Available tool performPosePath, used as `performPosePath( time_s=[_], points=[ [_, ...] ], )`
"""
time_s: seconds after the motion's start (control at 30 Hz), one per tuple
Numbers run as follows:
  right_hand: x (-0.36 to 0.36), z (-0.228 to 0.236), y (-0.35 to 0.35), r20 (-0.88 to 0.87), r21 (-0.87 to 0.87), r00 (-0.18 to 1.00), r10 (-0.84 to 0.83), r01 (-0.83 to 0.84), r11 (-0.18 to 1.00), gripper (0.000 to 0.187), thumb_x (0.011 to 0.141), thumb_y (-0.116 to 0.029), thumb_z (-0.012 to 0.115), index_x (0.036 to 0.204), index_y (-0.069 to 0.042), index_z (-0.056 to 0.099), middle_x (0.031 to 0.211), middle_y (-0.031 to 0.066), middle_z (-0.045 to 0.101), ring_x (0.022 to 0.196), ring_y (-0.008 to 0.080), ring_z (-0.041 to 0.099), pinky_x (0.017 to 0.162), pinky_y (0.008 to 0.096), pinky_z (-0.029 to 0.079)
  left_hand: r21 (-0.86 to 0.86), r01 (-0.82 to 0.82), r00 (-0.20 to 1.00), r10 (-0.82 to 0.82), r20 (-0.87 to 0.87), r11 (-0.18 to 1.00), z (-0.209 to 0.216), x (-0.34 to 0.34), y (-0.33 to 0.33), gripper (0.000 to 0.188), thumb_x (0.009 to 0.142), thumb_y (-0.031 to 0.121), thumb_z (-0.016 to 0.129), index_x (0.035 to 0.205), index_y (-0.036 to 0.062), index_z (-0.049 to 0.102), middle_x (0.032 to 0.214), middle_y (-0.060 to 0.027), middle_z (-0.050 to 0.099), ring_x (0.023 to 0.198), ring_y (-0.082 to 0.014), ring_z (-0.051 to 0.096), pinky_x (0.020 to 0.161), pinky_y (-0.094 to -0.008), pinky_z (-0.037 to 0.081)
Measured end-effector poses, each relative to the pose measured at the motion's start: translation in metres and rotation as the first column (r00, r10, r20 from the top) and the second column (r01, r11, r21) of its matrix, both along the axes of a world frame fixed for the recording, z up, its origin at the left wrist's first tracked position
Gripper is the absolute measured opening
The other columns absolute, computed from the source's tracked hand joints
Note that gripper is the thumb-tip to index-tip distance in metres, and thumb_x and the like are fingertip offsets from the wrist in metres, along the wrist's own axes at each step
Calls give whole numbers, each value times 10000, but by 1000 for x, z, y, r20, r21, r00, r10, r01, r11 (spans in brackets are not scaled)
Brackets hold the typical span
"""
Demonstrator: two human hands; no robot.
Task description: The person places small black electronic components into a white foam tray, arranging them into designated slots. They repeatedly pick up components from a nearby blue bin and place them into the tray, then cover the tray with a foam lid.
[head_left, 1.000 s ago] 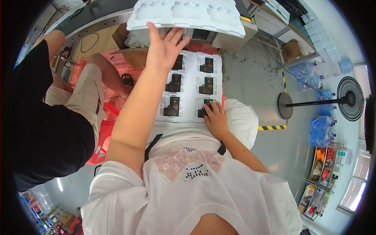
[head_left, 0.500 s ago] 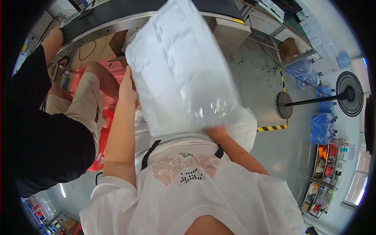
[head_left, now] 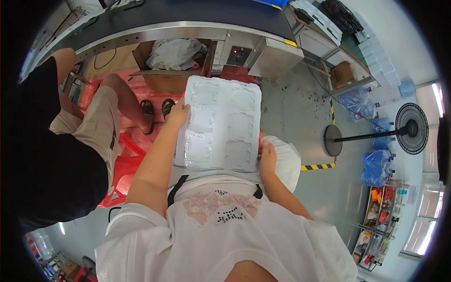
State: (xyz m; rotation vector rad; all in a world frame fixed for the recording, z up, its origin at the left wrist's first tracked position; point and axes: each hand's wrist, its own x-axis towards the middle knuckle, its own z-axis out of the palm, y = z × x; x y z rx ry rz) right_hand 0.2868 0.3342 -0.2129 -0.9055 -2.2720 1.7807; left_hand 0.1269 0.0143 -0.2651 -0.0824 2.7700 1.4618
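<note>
A white moulded plastic tray (head_left: 221, 124) with rows of shallow recesses lies over my lap, its far edge slightly raised. My left hand (head_left: 178, 114) is closed on the tray's left edge, toward the far corner. At the right edge, nearer my body, my right hand (head_left: 268, 157) grips the tray with curled fingers. A bit of red shows at the fingertips of each hand; what it is I cannot make out. The underside of the tray is hidden.
Ahead runs a dark conveyor belt (head_left: 188, 19) with a metal rim. Beneath it stands an open cardboard box (head_left: 164, 82) holding crumpled plastic bags. A co-worker in a black shirt (head_left: 61, 174) sits close on my left. A standing fan (head_left: 332, 140) is on the right.
The white tray was raised, tilted and close to the view; now it is lower, over my lap. My right hand, partly hidden behind it before, now shows at its right edge.
</note>
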Motion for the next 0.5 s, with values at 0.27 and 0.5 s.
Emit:
performPosePath(
  time_s=[0.27, 0.5],
  points=[
    [-14, -30, 19, 176, 189, 957, 229, -261, 947, 410, 798, -352, 684, 860, 41, 585, 704, 88, 551, 670, 177, 509, 629, 306, 426, -228, -116, 983, 144, 110, 967, 4, -12, 21, 442, 897, 303, 505, 1276, 81, 458, 1021, -265, 583, 959, -449, 555, 920, -482, 398],
    [-7, 0, -2, 327, 387, 925, 193, -318, 866, 591, 870, -550, 495, 856, 33, 591, 793, 204, 624, 762, 338, 605, 718, 400, 461, -341, -196, 967, 238, 85, 919, 22, 13, 33, 574, 942, 488, 355, 1088, -37, 535, 1083, -342, 528, 982, -495, 521, 879, -515, 419]
  ],
)
